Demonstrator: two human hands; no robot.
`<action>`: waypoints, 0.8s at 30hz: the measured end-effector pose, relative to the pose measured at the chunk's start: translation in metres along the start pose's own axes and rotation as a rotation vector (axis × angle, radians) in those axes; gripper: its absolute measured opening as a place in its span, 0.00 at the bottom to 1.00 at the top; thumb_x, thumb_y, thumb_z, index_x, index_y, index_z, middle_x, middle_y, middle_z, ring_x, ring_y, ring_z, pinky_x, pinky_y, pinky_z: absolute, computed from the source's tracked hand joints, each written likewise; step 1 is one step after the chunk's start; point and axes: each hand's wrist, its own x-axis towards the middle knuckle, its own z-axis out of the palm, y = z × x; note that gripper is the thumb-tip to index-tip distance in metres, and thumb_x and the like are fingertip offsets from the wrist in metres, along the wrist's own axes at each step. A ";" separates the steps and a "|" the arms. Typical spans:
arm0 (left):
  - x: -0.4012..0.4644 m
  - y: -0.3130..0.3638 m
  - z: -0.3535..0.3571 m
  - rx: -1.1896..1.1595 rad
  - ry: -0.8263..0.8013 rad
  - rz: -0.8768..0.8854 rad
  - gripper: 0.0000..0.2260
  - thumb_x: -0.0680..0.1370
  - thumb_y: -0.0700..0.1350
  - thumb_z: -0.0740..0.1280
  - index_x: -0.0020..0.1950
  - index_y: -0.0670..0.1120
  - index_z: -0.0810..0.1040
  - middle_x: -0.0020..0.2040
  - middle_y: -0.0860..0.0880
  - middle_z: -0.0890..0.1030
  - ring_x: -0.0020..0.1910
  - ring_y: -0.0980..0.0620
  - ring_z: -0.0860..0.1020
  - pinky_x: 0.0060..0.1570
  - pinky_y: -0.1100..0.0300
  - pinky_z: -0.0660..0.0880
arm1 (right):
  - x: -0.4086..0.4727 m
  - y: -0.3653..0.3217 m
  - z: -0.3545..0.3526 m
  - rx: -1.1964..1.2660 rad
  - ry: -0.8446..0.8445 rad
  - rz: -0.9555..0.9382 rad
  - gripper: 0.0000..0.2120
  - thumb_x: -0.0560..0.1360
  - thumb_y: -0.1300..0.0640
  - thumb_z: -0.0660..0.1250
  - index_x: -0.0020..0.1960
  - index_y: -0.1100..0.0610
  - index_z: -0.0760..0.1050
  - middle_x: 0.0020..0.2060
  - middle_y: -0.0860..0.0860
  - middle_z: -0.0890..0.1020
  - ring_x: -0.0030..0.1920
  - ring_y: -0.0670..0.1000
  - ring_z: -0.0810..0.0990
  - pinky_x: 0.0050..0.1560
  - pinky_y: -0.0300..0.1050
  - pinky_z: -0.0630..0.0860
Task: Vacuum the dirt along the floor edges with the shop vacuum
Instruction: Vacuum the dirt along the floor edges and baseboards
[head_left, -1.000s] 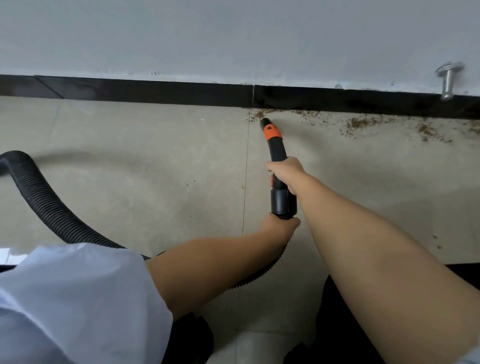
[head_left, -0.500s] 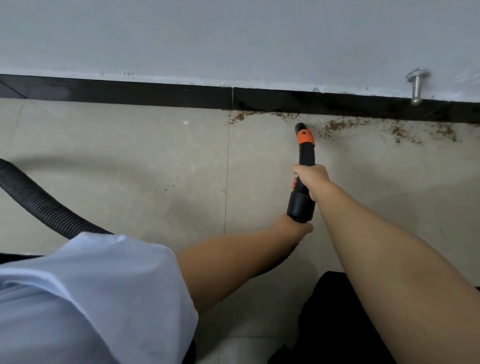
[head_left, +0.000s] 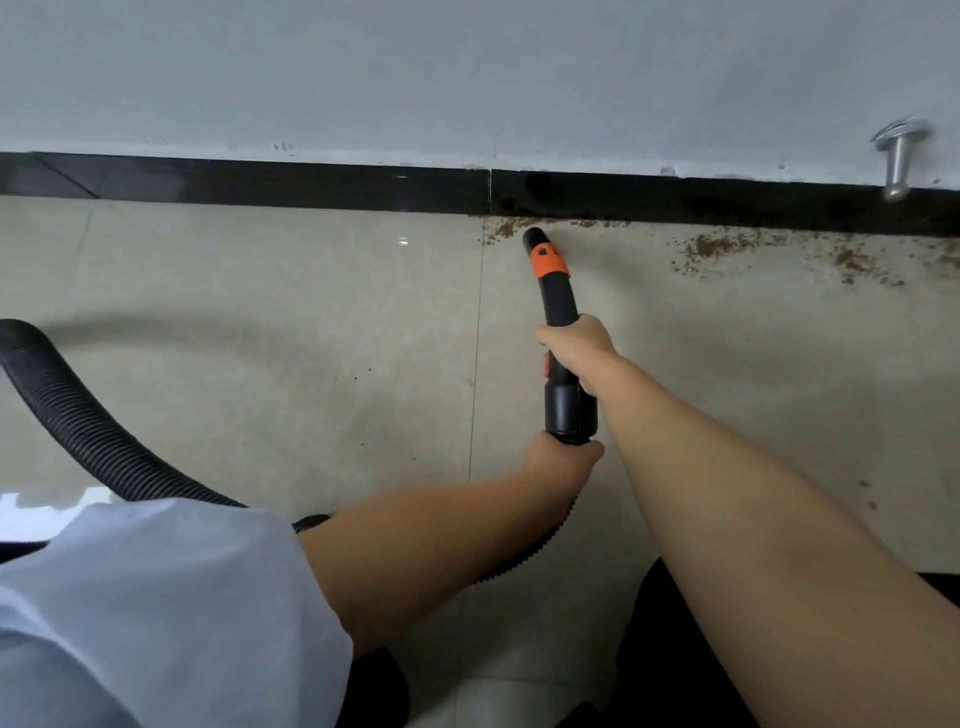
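Note:
A black vacuum nozzle with an orange band (head_left: 551, 283) points at the black baseboard (head_left: 260, 184), its tip beside a small patch of brown dirt (head_left: 501, 231) at the tile joint. My right hand (head_left: 579, 348) grips the nozzle's middle. My left hand (head_left: 563, 460) holds the ribbed black hose (head_left: 67, 415) just behind the nozzle's cuff. More brown dirt (head_left: 727, 249) lies scattered along the floor edge to the right of the tip.
A grey wall rises above the baseboard. A metal door stopper (head_left: 898, 166) sticks out of the wall at the far right. The hose loops over the beige floor tiles (head_left: 260, 322) to the left. My pale sleeve (head_left: 156, 613) fills the lower left.
The nozzle tip swung right along the edge to the dirt half a second ago, and now sits back to the left by the tile joint. Both hands kept their hold.

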 end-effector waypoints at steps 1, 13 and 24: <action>0.000 -0.001 -0.003 -0.007 0.012 -0.006 0.07 0.73 0.41 0.66 0.51 0.45 0.72 0.39 0.46 0.74 0.33 0.51 0.71 0.36 0.61 0.71 | -0.001 -0.001 0.004 -0.013 -0.015 -0.006 0.08 0.72 0.63 0.63 0.50 0.59 0.69 0.27 0.54 0.76 0.24 0.51 0.74 0.29 0.39 0.72; 0.005 0.000 -0.035 -0.071 0.090 -0.019 0.06 0.74 0.40 0.65 0.50 0.44 0.71 0.36 0.48 0.72 0.31 0.53 0.69 0.31 0.64 0.68 | -0.002 -0.017 0.042 -0.075 -0.103 -0.044 0.10 0.71 0.62 0.63 0.52 0.60 0.69 0.26 0.53 0.76 0.25 0.50 0.74 0.31 0.40 0.72; 0.006 0.006 -0.031 0.033 0.018 0.005 0.08 0.72 0.42 0.66 0.49 0.46 0.71 0.37 0.48 0.73 0.31 0.52 0.70 0.30 0.63 0.68 | 0.002 -0.012 0.022 0.044 0.042 -0.002 0.07 0.72 0.64 0.63 0.48 0.60 0.68 0.27 0.54 0.74 0.25 0.51 0.73 0.29 0.40 0.71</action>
